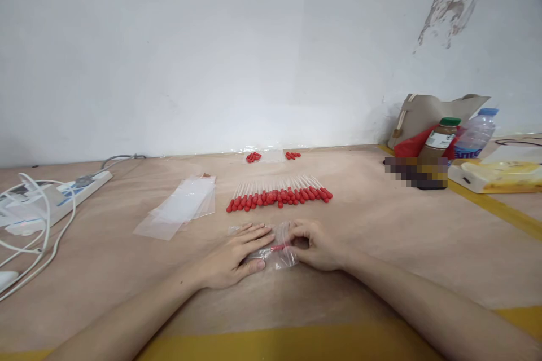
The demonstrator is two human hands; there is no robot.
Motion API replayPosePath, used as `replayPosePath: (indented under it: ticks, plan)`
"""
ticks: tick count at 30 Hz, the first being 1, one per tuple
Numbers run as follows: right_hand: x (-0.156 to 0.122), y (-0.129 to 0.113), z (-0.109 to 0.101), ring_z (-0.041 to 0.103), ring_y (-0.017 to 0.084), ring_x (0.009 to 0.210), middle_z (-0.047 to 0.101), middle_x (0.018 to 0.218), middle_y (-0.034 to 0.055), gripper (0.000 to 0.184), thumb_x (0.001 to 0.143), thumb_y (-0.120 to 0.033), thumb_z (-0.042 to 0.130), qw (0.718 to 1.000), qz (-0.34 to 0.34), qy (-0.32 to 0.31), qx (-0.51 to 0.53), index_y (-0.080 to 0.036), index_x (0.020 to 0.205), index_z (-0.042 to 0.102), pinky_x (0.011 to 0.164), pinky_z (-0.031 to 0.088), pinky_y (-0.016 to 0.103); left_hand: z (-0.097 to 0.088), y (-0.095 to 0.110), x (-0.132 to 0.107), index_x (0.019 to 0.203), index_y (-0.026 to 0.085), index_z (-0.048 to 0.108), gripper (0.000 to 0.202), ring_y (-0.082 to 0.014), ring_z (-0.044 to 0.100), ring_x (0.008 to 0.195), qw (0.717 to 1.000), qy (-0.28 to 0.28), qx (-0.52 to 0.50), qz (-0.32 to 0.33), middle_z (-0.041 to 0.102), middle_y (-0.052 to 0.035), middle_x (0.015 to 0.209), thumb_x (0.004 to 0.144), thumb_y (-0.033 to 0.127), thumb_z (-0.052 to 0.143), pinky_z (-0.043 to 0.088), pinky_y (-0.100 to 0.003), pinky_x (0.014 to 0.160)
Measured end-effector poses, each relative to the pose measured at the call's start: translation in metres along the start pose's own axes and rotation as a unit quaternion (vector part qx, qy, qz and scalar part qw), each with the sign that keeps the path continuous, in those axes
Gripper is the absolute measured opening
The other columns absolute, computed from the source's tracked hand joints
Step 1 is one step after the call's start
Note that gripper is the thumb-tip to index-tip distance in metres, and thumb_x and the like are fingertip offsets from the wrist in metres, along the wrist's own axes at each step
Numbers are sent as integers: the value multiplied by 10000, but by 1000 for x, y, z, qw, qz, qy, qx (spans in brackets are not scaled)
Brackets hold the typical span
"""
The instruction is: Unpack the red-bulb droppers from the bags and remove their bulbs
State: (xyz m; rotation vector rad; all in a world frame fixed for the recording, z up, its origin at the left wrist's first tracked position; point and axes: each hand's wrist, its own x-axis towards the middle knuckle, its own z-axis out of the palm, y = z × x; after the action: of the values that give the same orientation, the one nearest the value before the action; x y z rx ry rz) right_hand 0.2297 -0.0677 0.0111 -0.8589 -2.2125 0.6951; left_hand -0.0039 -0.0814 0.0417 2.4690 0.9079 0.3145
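A clear plastic bag (282,262) lies on the table in front of me, with a slim red piece (278,247) showing in it. My left hand (243,251) rests flat on the bag's left part, fingers stretched out. At the right end, the fingers of my right hand (313,243) are pinched on the bag beside the red piece; how much of that piece they cover is hidden. Just beyond my hands, several droppers (279,196) with red bulbs and clear tapered stems lie in a row, bulbs towards me.
Flat clear bags (180,208) are stacked at left. Loose red bulbs (253,157) lie on clear plastic near the wall. A power strip (63,203) with white cables is far left. Right stand a green-capped bottle (440,138), a water bottle (476,132), a pouch (440,110) and a tissue pack (499,176).
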Motion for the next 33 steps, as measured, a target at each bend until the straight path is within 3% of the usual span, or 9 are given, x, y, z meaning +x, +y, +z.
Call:
replayPosePath:
  ticks: [4, 7, 13, 16, 21, 23, 27, 30, 33]
  plan:
    - [-3, 10, -28, 516, 90, 530, 628, 634, 7, 184, 746, -317, 573, 988, 115, 19, 97, -155, 764, 658, 488, 386, 199, -1, -2, -4, 1328, 335, 295, 506, -213, 191, 1320, 1000, -11, 6, -24, 247, 17, 1422, 850, 403, 447, 114, -415, 1083]
    - [-4, 19, -55, 579, 117, 612, 666, 702, 32, 238, 698, -376, 626, 967, 148, 128, 165, -151, 776, 638, 555, 446, 225, -4, -7, -8, 1332, 336, 284, 522, -222, 162, 1327, 999, -20, 11, -48, 217, 16, 1434, 845, 427, 446, 97, -424, 1083]
    - [-6, 11, -60, 606, 144, 756, 669, 820, 44, 223, 711, -347, 645, 959, 40, 248, 128, -183, 861, 637, 700, 486, 287, -16, 4, 1, 1140, 278, 571, 354, -239, 353, 1240, 984, 81, -123, -101, 444, -29, 1321, 857, 428, 419, 218, -405, 1053]
    - [-8, -3, -34, 583, 143, 781, 662, 832, 38, 171, 736, -260, 629, 977, -88, 192, 8, -207, 898, 641, 727, 473, 297, -6, 24, 20, 1015, 192, 635, 350, -215, 559, 1004, 923, 134, -321, -168, 627, -79, 1052, 829, 438, 469, 405, -373, 918]
    - [-11, -13, 6, 556, 140, 760, 666, 767, 11, 128, 763, -214, 593, 962, -205, 143, -113, -232, 887, 621, 708, 431, 296, 22, 45, 42, 811, 127, 624, 226, -143, 625, 736, 746, 177, -587, -259, 660, -73, 823, 668, 286, 694, 494, -274, 736]
    - [-11, -12, 8, 551, 148, 772, 662, 805, 17, 175, 755, -261, 606, 959, -209, 132, -138, -232, 927, 612, 705, 416, 306, 15, 38, 42, 799, 126, 613, 235, -119, 611, 636, 762, 202, -556, -263, 649, -47, 737, 637, 266, 710, 498, -248, 648]
    - [-11, -10, -2, 542, 152, 750, 646, 822, 38, 208, 772, -269, 579, 966, -158, 150, -137, -206, 970, 597, 709, 412, 318, -42, 0, 38, 850, 132, 586, 324, -89, 544, 476, 870, 217, -361, -258, 586, 25, 553, 597, 285, 718, 453, -213, 511]
    - [-10, -7, -11, 540, 153, 728, 642, 777, 36, 137, 793, -211, 531, 970, -120, 165, -128, -200, 907, 606, 689, 419, 312, -82, -34, 40, 828, 141, 570, 363, -94, 556, 500, 866, 256, -254, -347, 585, 38, 555, 532, 267, 739, 461, -213, 523]
    - [-9, 1, -16, 533, 156, 711, 633, 744, 42, 110, 789, -197, 523, 974, -91, 159, -133, -189, 853, 612, 658, 425, 302, -93, -58, 47, 746, 138, 567, 337, -106, 558, 491, 859, 249, -235, -380, 568, 37, 517, 494, 269, 749, 459, -217, 504]
